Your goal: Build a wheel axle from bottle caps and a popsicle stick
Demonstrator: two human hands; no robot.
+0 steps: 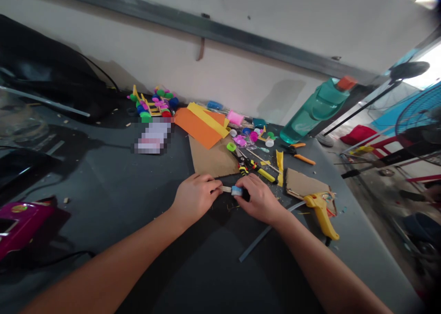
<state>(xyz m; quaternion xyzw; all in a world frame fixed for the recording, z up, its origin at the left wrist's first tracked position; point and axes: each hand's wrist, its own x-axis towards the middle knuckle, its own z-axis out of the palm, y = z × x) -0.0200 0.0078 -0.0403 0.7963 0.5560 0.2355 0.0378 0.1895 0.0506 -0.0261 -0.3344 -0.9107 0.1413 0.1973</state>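
Observation:
Over the dark table, my left hand (197, 195) is closed, pinching a thin pale stick (225, 189) that looks wooden. A small light-blue cap-like piece (236, 191) sits at the stick's right end, between the fingertips of my closed right hand (259, 197). Whether the two are joined cannot be made out. Just behind the hands lie a brown cardboard sheet (210, 160) and yellow-and-black handled pliers (263, 172). To the right of my right hand, a yellow glue gun (322, 215) rests by a cardboard piece (305, 184), with a long glue stick (257, 242) running toward me.
Orange paper (200, 128) and colourful caps (241, 140) lie toward the wall. A teal bottle (310, 111) stands tilted in view, near orange-handled pliers (303, 157). Colourful cap-and-stick models (155, 103) are at the back; a magenta device (25, 224) is at left.

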